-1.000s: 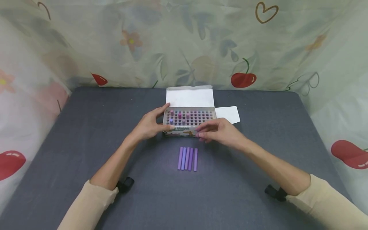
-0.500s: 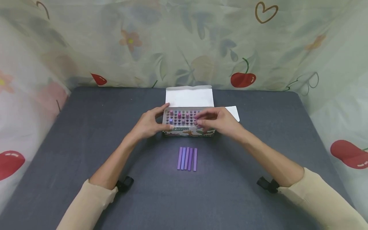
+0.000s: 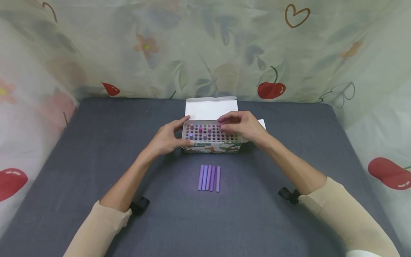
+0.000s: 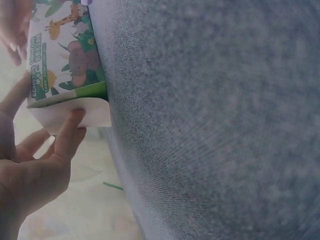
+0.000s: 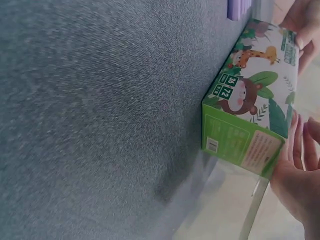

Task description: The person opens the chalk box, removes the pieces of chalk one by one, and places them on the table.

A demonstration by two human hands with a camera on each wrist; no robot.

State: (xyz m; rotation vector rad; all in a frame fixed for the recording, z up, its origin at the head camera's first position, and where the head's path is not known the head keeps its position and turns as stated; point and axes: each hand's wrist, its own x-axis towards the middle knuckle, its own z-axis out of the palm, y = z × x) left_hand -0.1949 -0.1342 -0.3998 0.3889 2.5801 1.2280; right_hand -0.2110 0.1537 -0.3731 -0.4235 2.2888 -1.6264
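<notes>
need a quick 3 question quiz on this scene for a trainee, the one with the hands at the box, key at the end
1. How many loose sticks lie on the grey tabletop, in front of the box?
2. True or false: the box is closed.
3. Fill in: the ___ hand grips one end of the box.

Key:
1. Five.
2. False; its white lid is open.
3. Left; the left hand.
</notes>
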